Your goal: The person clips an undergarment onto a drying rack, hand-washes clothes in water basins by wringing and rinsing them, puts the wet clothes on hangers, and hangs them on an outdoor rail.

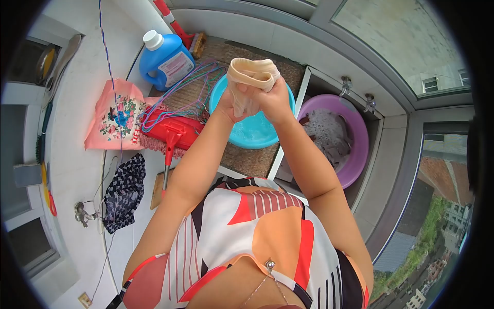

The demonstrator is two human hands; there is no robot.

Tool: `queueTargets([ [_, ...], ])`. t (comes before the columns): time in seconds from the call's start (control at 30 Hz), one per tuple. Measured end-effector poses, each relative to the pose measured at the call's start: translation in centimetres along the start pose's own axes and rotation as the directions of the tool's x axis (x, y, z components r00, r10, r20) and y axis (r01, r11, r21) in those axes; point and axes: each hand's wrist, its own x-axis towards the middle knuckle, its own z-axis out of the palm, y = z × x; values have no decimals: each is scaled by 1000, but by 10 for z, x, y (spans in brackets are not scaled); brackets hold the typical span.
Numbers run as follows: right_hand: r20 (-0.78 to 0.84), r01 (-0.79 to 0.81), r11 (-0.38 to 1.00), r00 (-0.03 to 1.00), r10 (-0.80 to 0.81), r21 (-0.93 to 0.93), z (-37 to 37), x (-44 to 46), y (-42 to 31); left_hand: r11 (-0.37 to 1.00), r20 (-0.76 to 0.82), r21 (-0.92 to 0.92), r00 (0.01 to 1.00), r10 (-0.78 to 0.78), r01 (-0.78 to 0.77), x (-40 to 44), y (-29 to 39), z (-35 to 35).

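A wet-looking cream cloth [252, 72] is bunched up between my two hands, above a light blue basin [254, 141] of water. My left hand [231, 105] holds the cloth's lower left side, its fingers partly hidden by the fabric. On the right side of the cloth, my right hand [272, 98] grips it with the fingers wrapped round. The cloth's rolled, open edge faces up toward the camera. To the right, a purple basin [362, 139] in the sink holds dark and grey laundry [329, 136] in suds.
Two taps [346, 86] stick out above the sink. Left of the blue basin are colored wire hangers [198, 85], a red mop head [172, 129], a blue detergent bottle [167, 62] and a pink bag [114, 118]. A patterned dark cloth [124, 193] hangs at the left wall.
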Motion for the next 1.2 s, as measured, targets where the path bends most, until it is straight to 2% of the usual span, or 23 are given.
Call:
queueTargets([
  [0.03,-3,-34,998,999,35,45,-1,-8,8,998,7,43,999,34,-34,5,1,-6],
  [0.17,-265,-135,979,949,172,151,-11,-10,21,959,41,227,985,165,-170,17,6,-21],
  [0.2,-301,-170,972,930,212,159,-19,-4,22,939,-119,279,963,241,-200,13,1,-8],
  [0.23,-337,-202,965,908,249,167,-28,3,25,932,-112,290,959,259,-217,13,0,-7],
  [0.27,-345,-207,978,916,208,40,-39,7,36,924,-103,299,955,278,-237,14,0,-6],
  [0.3,-318,-246,966,912,259,81,-46,8,40,917,-96,306,950,297,-256,12,-1,-1],
  [0.33,-287,-283,952,908,306,120,-52,10,42,946,-132,253,962,240,-201,6,2,4],
  [0.37,-253,-324,933,900,355,158,-59,12,47,939,-126,318,976,176,-128,6,4,6],
  [0.4,-31,-429,840,885,464,332,-76,14,63,924,-131,378,985,110,-53,5,5,7],
  [0.47,81,-450,769,880,468,454,-84,11,72,890,-103,452,995,-6,52,5,5,4],
  [0.5,136,-459,729,878,458,508,-82,12,69,903,-154,425,988,8,59,6,5,7],
  [0.53,20,-425,771,881,474,473,-82,14,64,916,-206,396,978,20,64,8,2,12],
  [0.57,-44,-358,827,908,416,433,-81,16,61,928,-258,366,966,30,69,8,-1,15],
  [0.6,-105,-285,877,931,349,387,-79,18,57,929,-232,369,971,59,31,8,-4,14],
  [0.7,-280,-51,971,953,117,233,-69,26,45,988,-339,137,941,-24,75,-4,-4,9],
  [0.77,-366,97,994,927,-75,42,-54,27,33,991,-136,-12,982,-130,130,-12,-12,11],
  [0.8,-346,97,995,934,-89,6,-48,24,27,983,-28,-79,985,-170,168,-14,-13,11],
  [0.9,-324,138,990,937,-134,-10,-20,5,34,955,-49,-234,983,174,-181,0,-10,27],
  [0.93,-330,109,991,941,-77,79,-12,-5,35,942,-137,-226,965,222,-248,10,-3,21],
  [1.03,-283,108,977,958,-53,184,-8,-20,34,903,-75,-274,943,323,-331,8,11,17],
  [1.07,-278,107,985,958,-65,138,-13,-22,31,906,-159,-208,927,340,-368,6,11,18],
  [1.13,-128,215,965,964,-235,-150,-12,-22,11,917,-190,-104,913,361,-384,-3,13,38],
  [1.2,-19,319,853,933,-359,-413,-13,-14,-1,906,-202,-58,894,400,-418,-2,13,38],
])
